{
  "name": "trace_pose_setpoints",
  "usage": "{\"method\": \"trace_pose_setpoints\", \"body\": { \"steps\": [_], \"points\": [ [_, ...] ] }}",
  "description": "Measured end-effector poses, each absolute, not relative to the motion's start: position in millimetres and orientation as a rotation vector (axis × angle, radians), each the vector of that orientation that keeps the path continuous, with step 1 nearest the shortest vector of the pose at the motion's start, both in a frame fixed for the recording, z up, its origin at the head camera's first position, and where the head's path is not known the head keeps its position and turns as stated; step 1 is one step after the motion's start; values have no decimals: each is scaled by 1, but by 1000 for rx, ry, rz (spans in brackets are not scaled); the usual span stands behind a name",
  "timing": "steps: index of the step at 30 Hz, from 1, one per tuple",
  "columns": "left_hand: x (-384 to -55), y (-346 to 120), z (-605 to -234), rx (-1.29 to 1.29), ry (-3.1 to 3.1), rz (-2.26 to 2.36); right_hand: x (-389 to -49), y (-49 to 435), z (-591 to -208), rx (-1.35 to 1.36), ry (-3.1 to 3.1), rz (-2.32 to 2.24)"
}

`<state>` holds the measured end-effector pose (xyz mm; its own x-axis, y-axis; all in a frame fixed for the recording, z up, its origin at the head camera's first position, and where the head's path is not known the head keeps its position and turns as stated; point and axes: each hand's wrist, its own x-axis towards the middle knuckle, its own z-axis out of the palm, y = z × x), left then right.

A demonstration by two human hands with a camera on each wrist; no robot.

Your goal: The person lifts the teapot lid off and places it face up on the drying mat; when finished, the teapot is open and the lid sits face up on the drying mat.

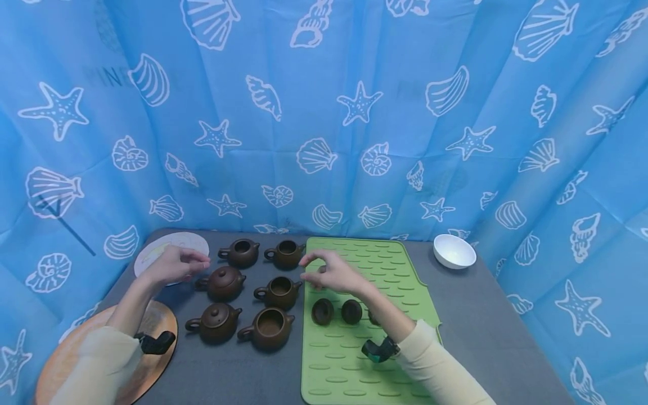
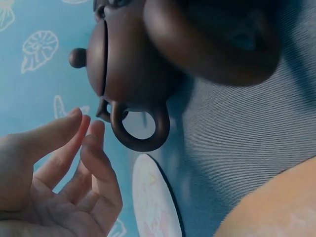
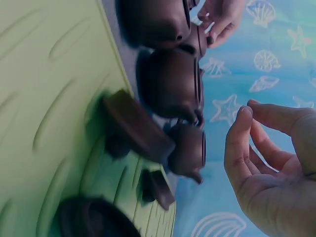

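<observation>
My left hand (image 1: pixel 174 265) hovers by the handle of a dark brown lidded teapot (image 1: pixel 224 283), its fingers loosely bent around nothing. In the left wrist view, thumb and fingertips come near each other beside that teapot's looped handle (image 2: pixel 140 128), apart from it. My right hand (image 1: pixel 334 273) hangs above the green mat's left edge, near the spout of a lidless teapot (image 1: pixel 281 293). It holds nothing visible, and its thumb and forefinger tips meet in the right wrist view. Below it lie dark lids (image 1: pixel 322 311), turned knob down; another lid (image 1: pixel 373 318) is partly hidden by the forearm.
Another lidded teapot (image 1: pixel 216 323) and lidless teapots (image 1: pixel 268 329) stand on the grey table. The green mat (image 1: pixel 334 371) lies to their right. A white bowl (image 1: pixel 454 251) is at back right, a pale plate (image 1: pixel 189 241) at back left, a round wooden board (image 1: pixel 162 326) at front left.
</observation>
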<state>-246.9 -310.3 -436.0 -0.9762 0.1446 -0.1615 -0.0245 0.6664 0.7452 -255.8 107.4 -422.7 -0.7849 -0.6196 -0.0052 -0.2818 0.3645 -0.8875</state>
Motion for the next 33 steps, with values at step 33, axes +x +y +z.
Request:
{"method": "trace_pose_setpoints", "body": {
  "steps": [33],
  "points": [
    [-212,-313,-470,-55,2664,1384,-258,-49,-429,-669,2061,-1596]
  ]
}}
